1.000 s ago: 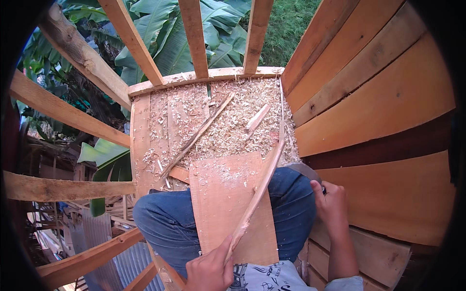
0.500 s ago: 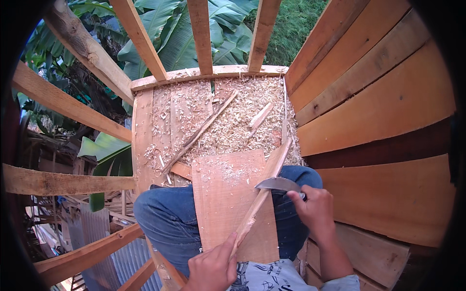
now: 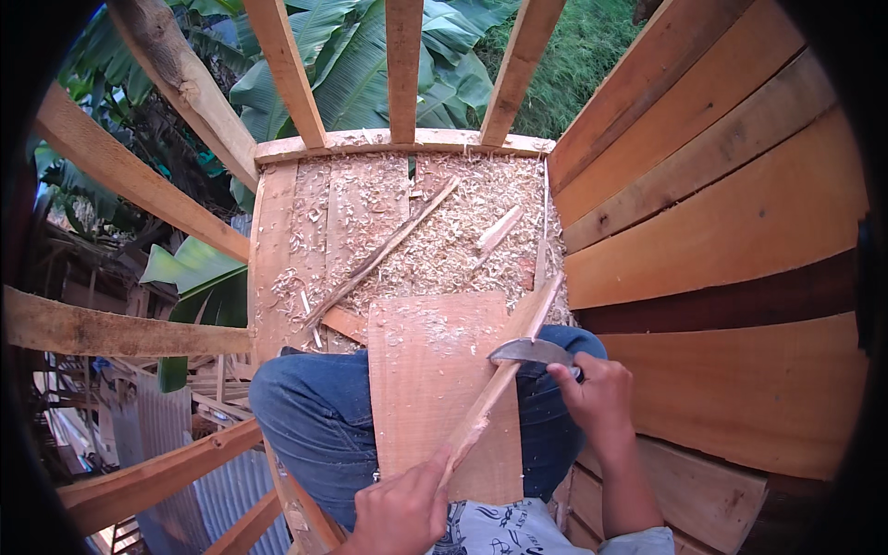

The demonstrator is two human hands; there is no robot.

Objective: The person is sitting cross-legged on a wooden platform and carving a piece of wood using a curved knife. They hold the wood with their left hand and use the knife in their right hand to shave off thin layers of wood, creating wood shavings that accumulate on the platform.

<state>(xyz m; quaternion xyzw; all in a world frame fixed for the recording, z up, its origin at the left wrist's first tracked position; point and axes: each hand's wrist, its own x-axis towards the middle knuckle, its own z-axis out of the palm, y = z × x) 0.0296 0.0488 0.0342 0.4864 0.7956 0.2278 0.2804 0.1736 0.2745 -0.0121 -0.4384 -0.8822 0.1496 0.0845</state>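
Note:
A curved-blade knife is in my right hand, its fingers wrapped round the mostly hidden handle. The blade lies across a long, narrow piece of wood, touching it above the middle. My left hand grips the near end of that wood, which slants up to the right with a broader far end. Beneath it, a flat wooden board rests over my lap, between my jeans-clad legs. Fine shavings are scattered on the board's far part.
Curly shavings cover the plank floor ahead. On them lie a thin stick and a short offcut. Wooden slats rise at the front and left, and a plank wall stands on the right. Banana leaves show beyond.
The whole view has shifted slightly. Both hands keep their grips, and the knife stays at nearly the same spot on the wood.

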